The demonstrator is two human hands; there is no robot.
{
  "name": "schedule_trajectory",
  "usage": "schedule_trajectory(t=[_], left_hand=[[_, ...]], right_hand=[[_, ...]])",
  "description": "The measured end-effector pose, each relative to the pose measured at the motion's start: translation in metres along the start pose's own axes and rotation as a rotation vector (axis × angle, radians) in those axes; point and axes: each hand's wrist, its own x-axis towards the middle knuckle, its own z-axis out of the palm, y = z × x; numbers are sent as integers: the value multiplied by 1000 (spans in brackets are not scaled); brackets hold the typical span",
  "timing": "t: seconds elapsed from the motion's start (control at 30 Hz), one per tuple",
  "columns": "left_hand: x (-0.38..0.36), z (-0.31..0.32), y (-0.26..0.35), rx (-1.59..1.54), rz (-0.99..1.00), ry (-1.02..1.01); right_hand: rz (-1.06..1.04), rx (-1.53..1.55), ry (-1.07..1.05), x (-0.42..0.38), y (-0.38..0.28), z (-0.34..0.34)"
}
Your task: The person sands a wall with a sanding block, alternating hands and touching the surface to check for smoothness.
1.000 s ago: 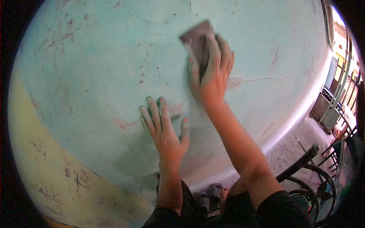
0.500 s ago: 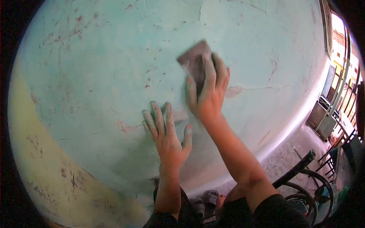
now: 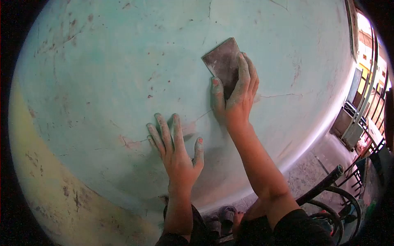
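Right hand [image 3: 242, 90] grips a flat, dark grey-brown pad [image 3: 223, 61]; thumb lies along the pad's left edge, fingers run along its right edge, lower end tucked under the palm; pad sits over the pale green wall [image 3: 123, 74], tilted, its two far corners clear of the fingers; whether its whole face touches the wall, cannot tell. Left hand [image 3: 176, 160] is open and empty, fingers spread, palm toward the wall; it lies lower than the pad and closer to the wall's bottom edge; fingertips are just beside a pinkish patch [image 3: 188, 128]; both hands look coated in pale dust. A thin crack [image 3: 281, 95] runs right of the right hand, toward the wall's right edge; small dark spots dot the surface between the pad and the wall's left side; a yellow section [image 3: 37, 184] fills the lower left corner. Past the wall's bottom edge, at right, is a grey floor [image 3: 303, 172]; a black curved metal frame [image 3: 328, 186] stands there, near the right arm; a shoe [image 3: 227, 213] and bare toes show below, between the forearms.
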Motion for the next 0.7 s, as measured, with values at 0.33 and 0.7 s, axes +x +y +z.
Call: schedule_trajectory(t=[0.33, 0.7], left_hand=[[-2, 1, 1, 37, 27, 36], [-5, -30, 18, -276, -74, -83]], right_hand=[[-8, -38, -1, -5, -3, 2], [-13, 1, 47, -5, 1, 7]])
